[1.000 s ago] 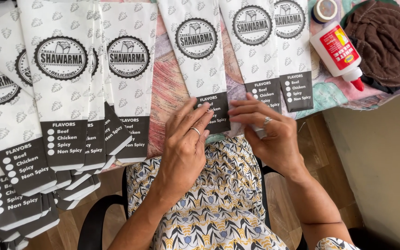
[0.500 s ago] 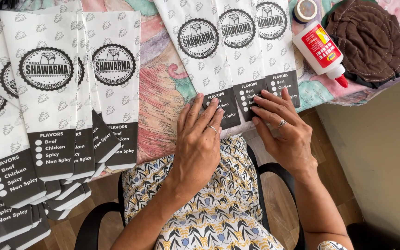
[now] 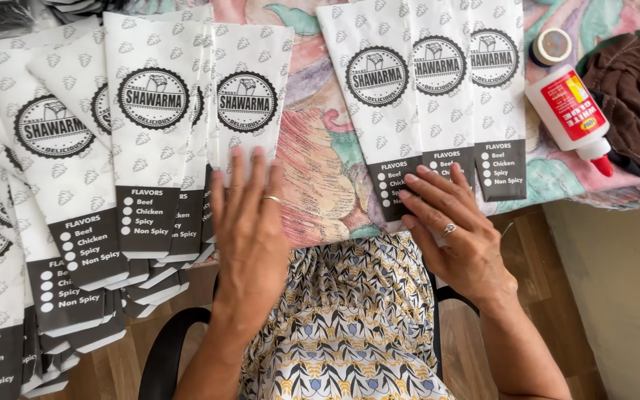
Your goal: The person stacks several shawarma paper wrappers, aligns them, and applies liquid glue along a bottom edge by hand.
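Fingers of left hand (image 3: 250,222) shifted onto bag stack (image 3: 246,111)

Bare patterned desk (image 3: 320,148) is lying open between the overlapping bag stack (image 3: 150,148) and the three-bag row (image 3: 438,96); a glue bottle (image 3: 568,111) is crowding the right.

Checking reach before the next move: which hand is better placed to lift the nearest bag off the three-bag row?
Likely the right hand: its fingers already lie on that row of paper bags. The left hand rests at the other stack.
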